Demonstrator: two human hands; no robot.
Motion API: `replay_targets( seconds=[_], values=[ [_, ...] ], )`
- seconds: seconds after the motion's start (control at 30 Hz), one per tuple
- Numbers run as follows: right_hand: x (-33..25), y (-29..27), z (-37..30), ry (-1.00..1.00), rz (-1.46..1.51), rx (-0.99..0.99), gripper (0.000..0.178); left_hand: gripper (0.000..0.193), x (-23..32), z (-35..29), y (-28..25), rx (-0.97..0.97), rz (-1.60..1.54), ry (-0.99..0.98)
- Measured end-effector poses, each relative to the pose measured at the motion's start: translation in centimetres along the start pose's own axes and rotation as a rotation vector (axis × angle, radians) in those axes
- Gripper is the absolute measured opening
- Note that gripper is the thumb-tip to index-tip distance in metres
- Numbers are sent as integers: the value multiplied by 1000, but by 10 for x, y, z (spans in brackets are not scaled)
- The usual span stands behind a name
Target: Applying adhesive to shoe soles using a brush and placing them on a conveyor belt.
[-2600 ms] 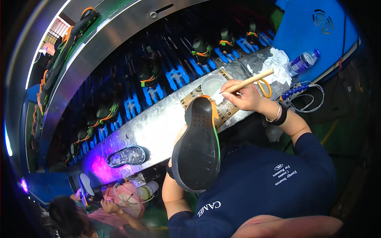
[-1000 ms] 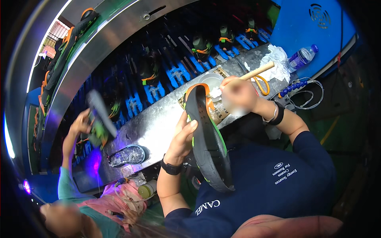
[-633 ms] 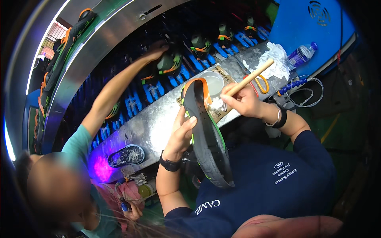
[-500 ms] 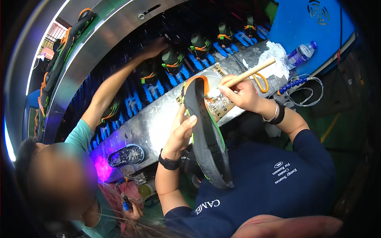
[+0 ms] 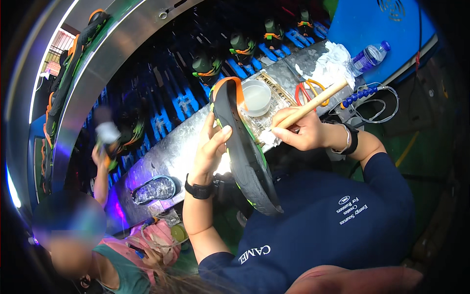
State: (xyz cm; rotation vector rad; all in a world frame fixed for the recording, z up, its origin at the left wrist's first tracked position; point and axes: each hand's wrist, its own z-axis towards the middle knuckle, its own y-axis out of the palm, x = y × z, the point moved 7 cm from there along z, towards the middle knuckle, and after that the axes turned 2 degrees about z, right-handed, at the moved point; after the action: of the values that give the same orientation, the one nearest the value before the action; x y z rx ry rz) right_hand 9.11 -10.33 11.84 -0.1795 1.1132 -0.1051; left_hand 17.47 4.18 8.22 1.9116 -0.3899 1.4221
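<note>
My left hand grips a long black shoe sole with green edging and an orange band at its far end. The sole is tilted, its near end over my dark blue shirt. In my right hand is a brush with a thick wooden handle. Its white bristles point toward the sole, just right of its edge; whether they touch it I cannot tell. Behind the sole stands a round bowl of cloudy liquid on a piece of printed cardboard.
Shoes stand on blue holders along the far side. Scissors, white crumpled paper and a bottle lie at the right. A blue-rimmed sole-shaped piece lies left. A co-worker's raised arm is at far left.
The brush has moved away from the orange band, down and toward me. My left hand and the sole have shifted slightly left. The co-worker's hand has drawn back from the shoes, now with something blurred.
</note>
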Motion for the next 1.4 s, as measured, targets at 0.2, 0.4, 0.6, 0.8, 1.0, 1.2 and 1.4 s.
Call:
replay_targets(
  seconds=[0.2, 0.4, 0.6, 0.8, 1.0, 1.2, 1.4],
  values=[
    [-17, 9, -7, -96, 112, -125, 8, 71, 7, 5, -5, -1, 133, -5],
    [-19, 5, -20, 4, 118, -158, 4, 72, 14, 5, -8, -23, 144, 39],
    [-23, -67, -29, -80, 167, 334, 4, 58, 72, -13, -18, 32, -12, 234],
    [-10, -119, -51, 41, 216, 503, 3, 63, 166, -68, 7, 278, 617, 876],
    [6, -154, -78, 19, 290, 671, 6, 40, 282, 17, 61, 898, 948, 1621],
    [8, -170, -91, 6, 228, 805, 7, 65, 311, 230, 29, 412, 1422, 82],
    [25, -180, -91, 63, 242, 813, 10, 43, 326, 162, -10, 490, 1257, 375]
  ],
)
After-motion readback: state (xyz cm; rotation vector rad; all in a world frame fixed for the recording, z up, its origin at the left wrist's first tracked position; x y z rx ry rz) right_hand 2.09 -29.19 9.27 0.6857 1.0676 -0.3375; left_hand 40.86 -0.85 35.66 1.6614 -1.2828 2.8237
